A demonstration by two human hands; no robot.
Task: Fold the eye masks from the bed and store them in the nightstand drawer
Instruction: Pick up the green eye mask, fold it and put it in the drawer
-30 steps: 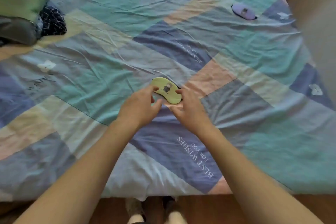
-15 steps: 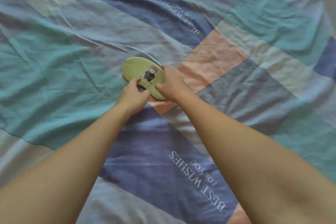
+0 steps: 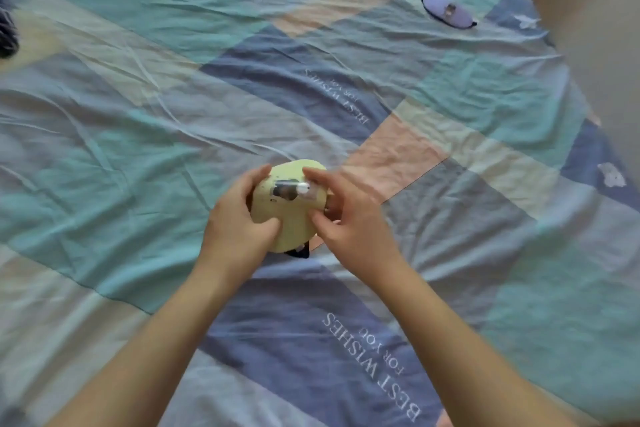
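Note:
A pale green eye mask [image 3: 291,215] with a small dark picture on it is lifted a little off the bed, bent over on itself. My left hand [image 3: 235,225] grips its left side with the thumb across its lower part. My right hand [image 3: 349,218] pinches its right side. A bit of its black strap hangs below. A purple eye mask [image 3: 448,12] lies flat on the bed at the far right, out of both hands' reach. The nightstand drawer is not in view.
The bed is covered by a wrinkled patchwork sheet [image 3: 173,149] of blue, teal, pink and cream squares. A dark patterned cloth [image 3: 7,35] shows at the left edge. The bed's right edge meets a bare floor [image 3: 595,10] and a wooden piece at the top right.
The green mask lay flat on the sheet a second ago. Both hands have taken hold of it, raised it and bent it over. The camera has swung back up, so the purple mask shows again.

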